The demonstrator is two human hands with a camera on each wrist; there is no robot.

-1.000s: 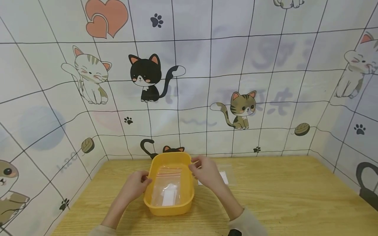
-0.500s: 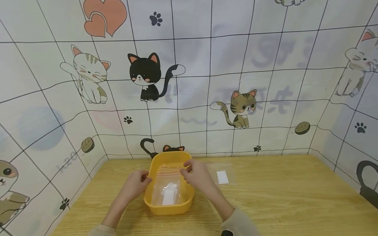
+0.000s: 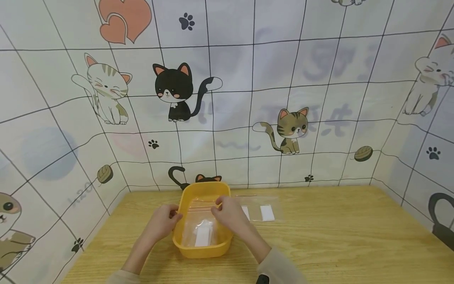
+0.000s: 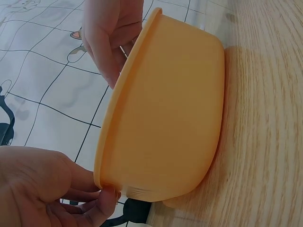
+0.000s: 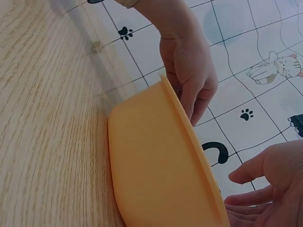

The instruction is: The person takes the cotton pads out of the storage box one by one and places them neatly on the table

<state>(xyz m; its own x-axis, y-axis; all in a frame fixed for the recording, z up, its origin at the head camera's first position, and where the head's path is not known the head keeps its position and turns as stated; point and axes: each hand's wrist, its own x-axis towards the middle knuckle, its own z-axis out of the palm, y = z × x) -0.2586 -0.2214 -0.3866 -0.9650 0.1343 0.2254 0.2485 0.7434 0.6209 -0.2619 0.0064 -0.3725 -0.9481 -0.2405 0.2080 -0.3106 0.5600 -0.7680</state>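
A yellow plastic basin stands on the wooden table. Inside it lies a clear zip bag with red lines along its top and a white rectangular piece within. My left hand pinches the basin's left rim, thumb outside, as the left wrist view shows. Over the right side of the basin hangs my right hand, its fingertips close above the bag's zip end. In the right wrist view the thumb and fingers are spread apart with nothing visible between them.
Right of the basin, clear zip bags holding white rectangular pieces lie flat on the table, partly behind my right hand. A cat-patterned white cloth with black grid lines rises at the back and sides.
My right hand has moved left from the basin's right rim to over its inside, uncovering more of the bags on the table. The left hand stays at the rim.
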